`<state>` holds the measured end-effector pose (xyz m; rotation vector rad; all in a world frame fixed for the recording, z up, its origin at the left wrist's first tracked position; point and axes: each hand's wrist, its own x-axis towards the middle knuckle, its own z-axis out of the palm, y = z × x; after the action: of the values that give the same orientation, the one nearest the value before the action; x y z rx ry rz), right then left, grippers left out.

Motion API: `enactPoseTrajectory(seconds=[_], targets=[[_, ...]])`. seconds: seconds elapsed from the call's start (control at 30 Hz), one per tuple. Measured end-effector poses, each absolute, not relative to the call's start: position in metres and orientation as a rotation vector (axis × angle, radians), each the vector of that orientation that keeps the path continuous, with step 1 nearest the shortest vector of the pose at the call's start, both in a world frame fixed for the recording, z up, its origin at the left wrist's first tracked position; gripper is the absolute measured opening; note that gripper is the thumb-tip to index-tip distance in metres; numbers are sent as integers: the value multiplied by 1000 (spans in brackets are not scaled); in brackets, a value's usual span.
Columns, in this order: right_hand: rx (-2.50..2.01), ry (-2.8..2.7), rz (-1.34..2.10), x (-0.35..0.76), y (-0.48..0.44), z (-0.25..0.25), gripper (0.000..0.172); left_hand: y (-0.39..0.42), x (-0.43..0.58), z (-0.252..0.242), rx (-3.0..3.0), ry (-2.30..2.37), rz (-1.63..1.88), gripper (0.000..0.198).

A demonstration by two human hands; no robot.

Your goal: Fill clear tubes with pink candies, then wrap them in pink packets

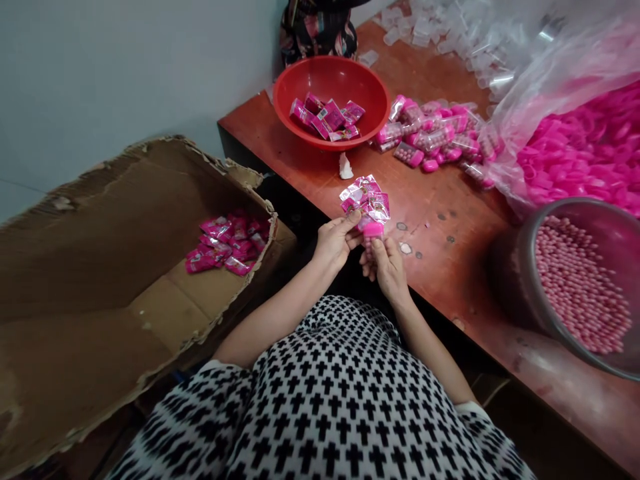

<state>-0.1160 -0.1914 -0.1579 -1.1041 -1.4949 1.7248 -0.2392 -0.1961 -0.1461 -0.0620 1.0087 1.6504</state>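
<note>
In my right hand (390, 267), fingers closed round it, is a small clear bottle of pink beads with a bright pink cap (373, 230). The bottle tilts with its cap pointing away from me, over the table's near edge. My left hand (334, 241) is closed, its thumb and fingers pinching a shiny pink printed wrapper (359, 217) right beside the cap. Part of that wrapper is hidden by the fingers. Just beyond both hands, a loose pile of similar pink and silver wrappers (371, 190) lies on the table.
A red bowl (284, 113) holds several wrapped packs. Filled bottles (433, 139) are heaped beside it. Pink caps (580, 147) fill a plastic bag at right, near a grey tub (530, 280) of pink beads. Left of me stands a cardboard box (165, 300) with wrapped bottles (230, 240) inside.
</note>
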Motion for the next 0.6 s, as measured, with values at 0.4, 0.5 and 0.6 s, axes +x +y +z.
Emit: enactPoseTrajectory(seconds=[0.4, 0.5, 0.6], targets=[[-1131, -1614, 1550, -121, -189, -171, 32, -198, -237, -148, 241, 1010, 1563, 42], [-1176, -1666, 1411, -121, -188, -173, 31, -199, -238, -152, 278, 1019, 1509, 38], [-1122, -1606, 1603, -119, -186, -172, 34, -199, -241, -154, 338, 1012, 1475, 32]])
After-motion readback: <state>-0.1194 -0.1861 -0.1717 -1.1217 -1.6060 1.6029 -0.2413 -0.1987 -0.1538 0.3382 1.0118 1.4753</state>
